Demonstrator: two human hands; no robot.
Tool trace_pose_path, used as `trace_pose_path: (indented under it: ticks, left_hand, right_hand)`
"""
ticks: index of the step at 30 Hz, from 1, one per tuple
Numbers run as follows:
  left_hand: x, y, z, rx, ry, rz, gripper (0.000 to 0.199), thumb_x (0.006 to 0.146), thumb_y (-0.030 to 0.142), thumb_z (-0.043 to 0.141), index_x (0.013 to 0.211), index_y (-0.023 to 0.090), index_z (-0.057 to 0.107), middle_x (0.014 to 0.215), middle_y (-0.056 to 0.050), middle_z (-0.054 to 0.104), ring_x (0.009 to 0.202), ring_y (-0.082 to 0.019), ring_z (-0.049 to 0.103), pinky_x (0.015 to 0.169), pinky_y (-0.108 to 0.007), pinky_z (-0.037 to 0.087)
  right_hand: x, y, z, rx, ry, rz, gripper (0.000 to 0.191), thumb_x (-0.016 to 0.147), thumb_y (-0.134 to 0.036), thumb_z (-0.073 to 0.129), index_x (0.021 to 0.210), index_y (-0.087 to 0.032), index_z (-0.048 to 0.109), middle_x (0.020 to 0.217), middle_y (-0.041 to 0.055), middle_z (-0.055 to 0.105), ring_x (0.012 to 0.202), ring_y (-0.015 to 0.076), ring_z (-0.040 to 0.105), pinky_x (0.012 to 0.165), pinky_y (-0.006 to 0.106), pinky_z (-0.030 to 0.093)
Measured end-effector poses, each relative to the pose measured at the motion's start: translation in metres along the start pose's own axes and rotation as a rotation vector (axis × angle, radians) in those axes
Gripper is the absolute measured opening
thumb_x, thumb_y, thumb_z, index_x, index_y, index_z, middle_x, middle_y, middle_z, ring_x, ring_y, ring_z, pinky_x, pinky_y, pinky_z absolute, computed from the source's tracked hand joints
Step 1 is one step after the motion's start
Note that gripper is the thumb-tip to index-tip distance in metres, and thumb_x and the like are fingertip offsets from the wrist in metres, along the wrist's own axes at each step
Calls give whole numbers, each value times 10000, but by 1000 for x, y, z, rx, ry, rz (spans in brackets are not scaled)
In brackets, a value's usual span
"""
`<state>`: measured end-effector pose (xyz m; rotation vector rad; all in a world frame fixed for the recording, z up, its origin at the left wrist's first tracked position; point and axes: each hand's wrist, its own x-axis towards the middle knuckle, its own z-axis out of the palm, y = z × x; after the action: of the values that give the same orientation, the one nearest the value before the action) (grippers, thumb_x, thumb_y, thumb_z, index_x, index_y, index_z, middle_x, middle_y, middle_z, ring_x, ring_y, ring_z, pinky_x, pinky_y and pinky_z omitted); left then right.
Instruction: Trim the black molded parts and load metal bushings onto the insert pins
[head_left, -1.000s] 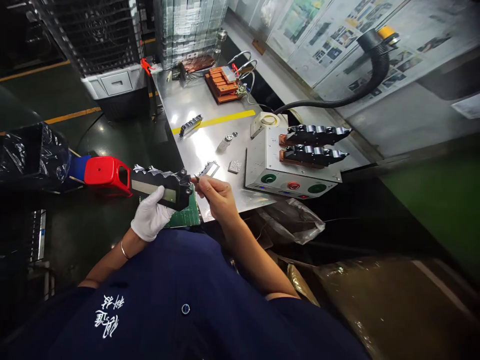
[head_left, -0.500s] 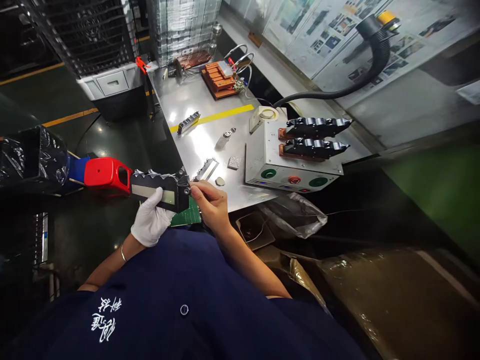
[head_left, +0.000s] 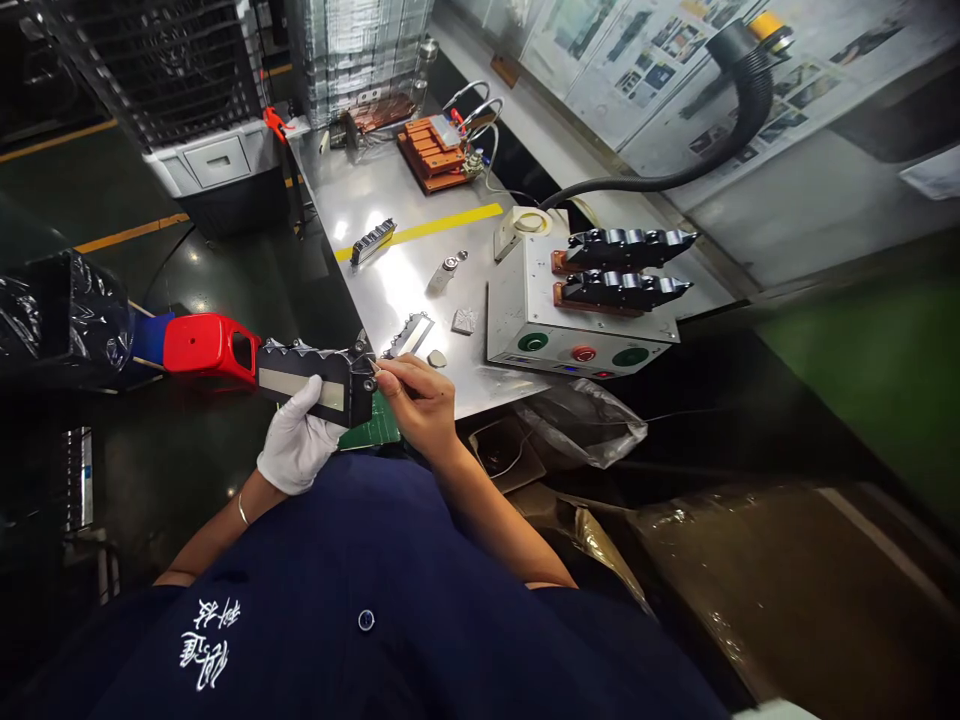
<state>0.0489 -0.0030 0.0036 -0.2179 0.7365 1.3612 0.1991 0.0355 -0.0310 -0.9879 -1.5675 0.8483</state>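
Note:
In its white glove, my left hand (head_left: 298,440) is wrapped round a black scalloped part (head_left: 319,390) with a pale strip along its side. The part is held in front of my body, near the table's front corner. My right hand (head_left: 420,400) is bare, its thumb and forefinger pinched together at the part's right end. A thin, pointed thing sticks out of that pinch, too small to make out. Just beyond my right hand, a similar scalloped part (head_left: 409,335) lies on the metal table (head_left: 472,385), beside a small round pale piece (head_left: 436,358).
A white control box (head_left: 517,300) carries two black scalloped parts (head_left: 630,290) on copper-coloured mounts. Another scalloped part (head_left: 373,241), a small bottle (head_left: 444,273), a grey square block (head_left: 464,321) and an orange fixture (head_left: 431,155) are on the table. A red stool (head_left: 206,348) stands left.
My right fingertips have shifted slightly at the part's end, and a thin tip now shows past them. My left hand keeps its hold. The whole view has moved a little.

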Motion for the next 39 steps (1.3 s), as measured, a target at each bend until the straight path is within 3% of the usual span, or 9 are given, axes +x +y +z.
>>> trace_pose_path:
  ticks: [5, 11, 18, 26, 39]
  left_hand:
    - [-1, 1, 3, -5, 25, -3, 449, 993, 103, 302, 1343, 236, 550, 1039, -29, 761, 1017, -129, 699, 888, -193, 554]
    - [3, 0, -1, 14, 32, -9, 441, 1001, 134, 308, 1364, 246, 531, 1080, -32, 751, 1047, -136, 687, 927, -222, 545]
    - [-3, 2, 0, 51, 50, -51, 458, 999, 124, 289, 1374, 219, 533, 1089, -48, 748, 1048, -129, 687, 981, -210, 507]
    - [6, 3, 3, 27, 38, 9, 411, 995, 120, 328, 1285, 206, 606, 1039, -40, 759, 991, -138, 709, 887, -205, 561]
    - [4, 1, 4, 80, 32, 7, 391, 981, 99, 362, 1292, 171, 587, 1068, -42, 751, 1031, -138, 695, 926, -205, 542]
  right_hand:
    - [4, 2, -7, 29, -72, -27, 283, 904, -407, 576, 892, -198, 767, 699, 41, 663, 621, 137, 584, 561, 280, 459]
    - [3, 10, -5, 10, -80, -28, 298, 901, -430, 573, 879, -207, 768, 688, 39, 666, 615, 141, 579, 562, 285, 458]
    - [2, 52, -5, -58, 201, 171, 392, 864, -515, 579, 751, -181, 750, 615, 29, 639, 598, 146, 564, 577, 290, 465]
    - [-3, 10, -15, -14, -32, -99, 199, 904, -299, 581, 908, -223, 765, 775, 45, 714, 671, 141, 627, 611, 281, 504]
    - [-2, 12, -15, -49, -32, -184, 214, 915, -313, 576, 909, -199, 758, 704, 34, 677, 614, 118, 590, 560, 252, 483]
